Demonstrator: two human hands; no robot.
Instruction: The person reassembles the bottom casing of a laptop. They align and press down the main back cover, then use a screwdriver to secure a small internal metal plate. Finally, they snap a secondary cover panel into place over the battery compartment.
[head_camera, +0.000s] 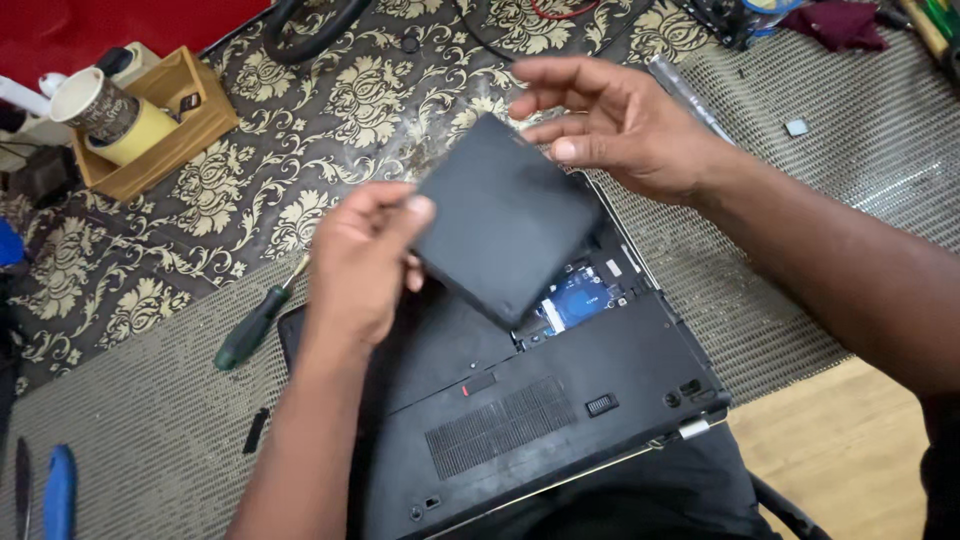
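I've got the black cover panel lifted off the upturned laptop — my left hand pinching its near corner, my right hand loosely steadying the far edge — next calls for laying it aside, I judge.

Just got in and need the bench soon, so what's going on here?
A person has a black laptop lying bottom-up in front of them. Their left hand grips a flat black cover panel lifted off its underside, while the right hand touches the panel's far edge. The opened bay shows a blue part inside. A green-handled screwdriver lies on the mat to the left.
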